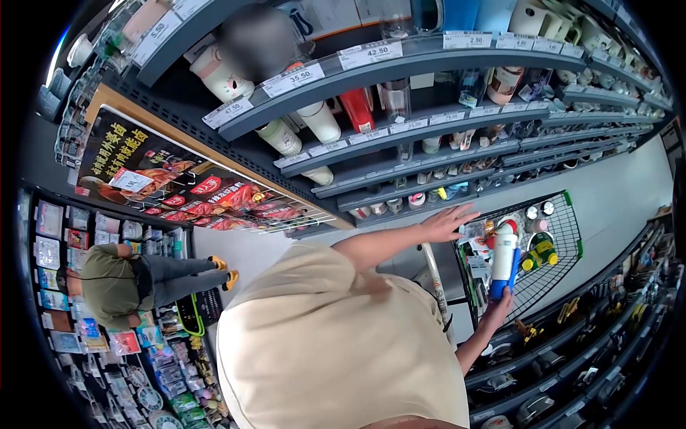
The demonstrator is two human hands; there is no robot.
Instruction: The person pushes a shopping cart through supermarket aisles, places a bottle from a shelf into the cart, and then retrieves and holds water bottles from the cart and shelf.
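My right hand point(498, 309) grips the blue lower end of a white bottle point(504, 250) with a red top and a blue strip along its side. The bottle is over the shopping cart point(572, 214), a black wire cart with green corners. My left hand point(449, 224) is stretched out with spread fingers and holds nothing, close to the cart's near edge. In the cart lie yellow-capped green bottles point(546, 250), jars with white lids point(532, 213) and several packages. The bottle and my right hand hide part of the cart's contents.
Shelves point(429, 118) with cups, flasks and price tags run along the top. A poster rack point(207, 186) stands at their end. At left a person point(114, 286) in a green shirt stands by hanging goods, near a green-edged basket point(191, 314). More shelves point(572, 365) line the lower right.
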